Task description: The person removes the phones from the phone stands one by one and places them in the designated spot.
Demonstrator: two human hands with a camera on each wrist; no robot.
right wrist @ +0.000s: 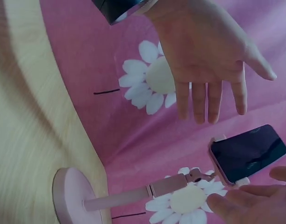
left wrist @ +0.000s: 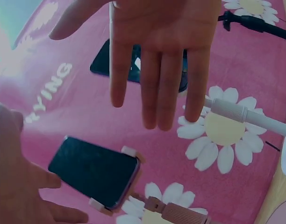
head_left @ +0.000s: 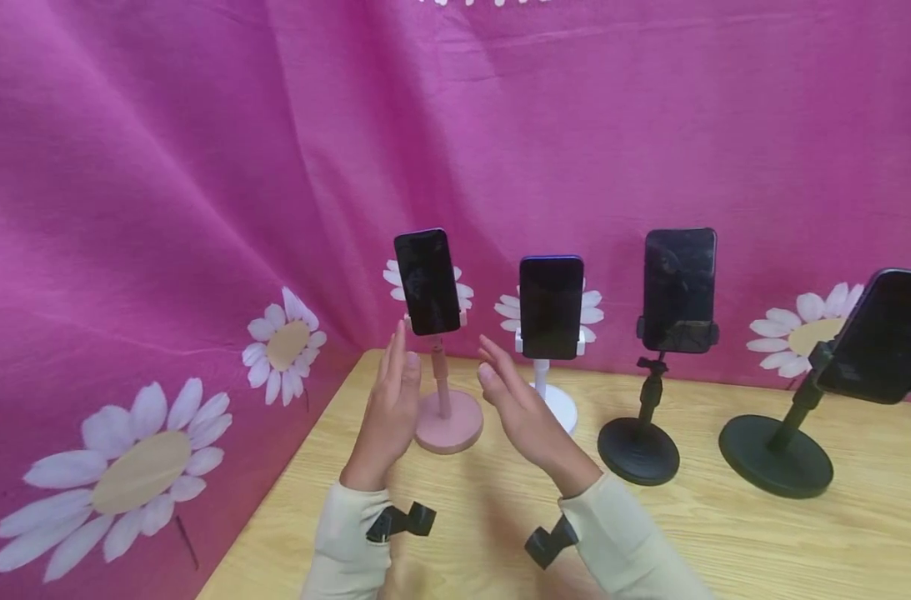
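Both hands (head_left: 392, 400) (head_left: 521, 410), fingers outstretched, hover near the pink phone stand (head_left: 449, 425) above the pale wood-grain worktop (head_left: 725, 542); daisy-printed magenta cloth (head_left: 590, 150) hangs behind and left.

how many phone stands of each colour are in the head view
Pink stand: 1
White stand: 1
Black stands: 2
Total: 4 stands
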